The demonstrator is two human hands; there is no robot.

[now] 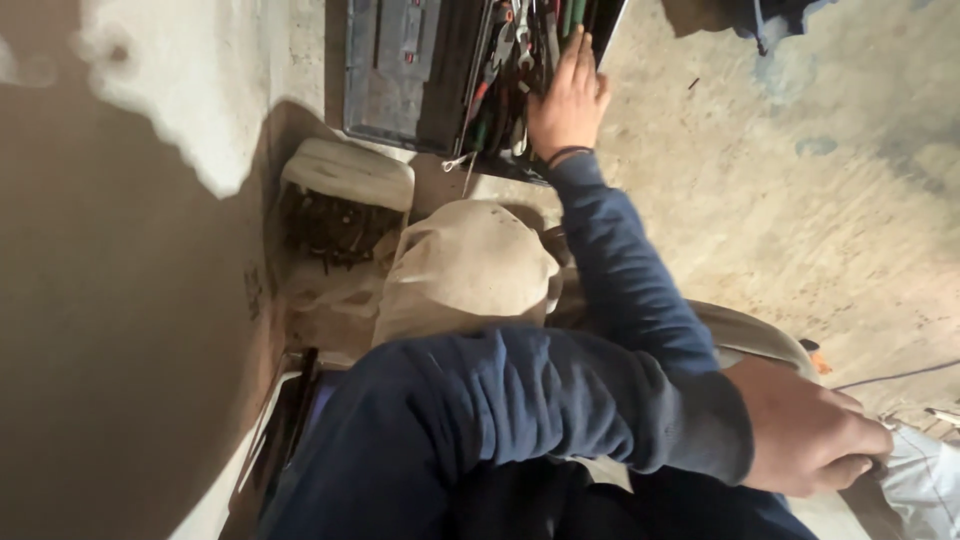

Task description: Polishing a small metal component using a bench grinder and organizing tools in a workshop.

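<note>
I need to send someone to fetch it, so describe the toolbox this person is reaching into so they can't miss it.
Follow the concrete floor to where it meets the pale wall at the top of the view. There lies an open blue-grey metal toolbox, one hand reaching into it. Unlike the white container of dark bits beside it, its tray is crammed with red- and green-handled tools.

Your far hand is stretched out on a straight, blue-sleeved arm, fingers together and extended, a dark band at the wrist. Your near hand is curled closed, knuckles up, forearm bent across your body.
</note>
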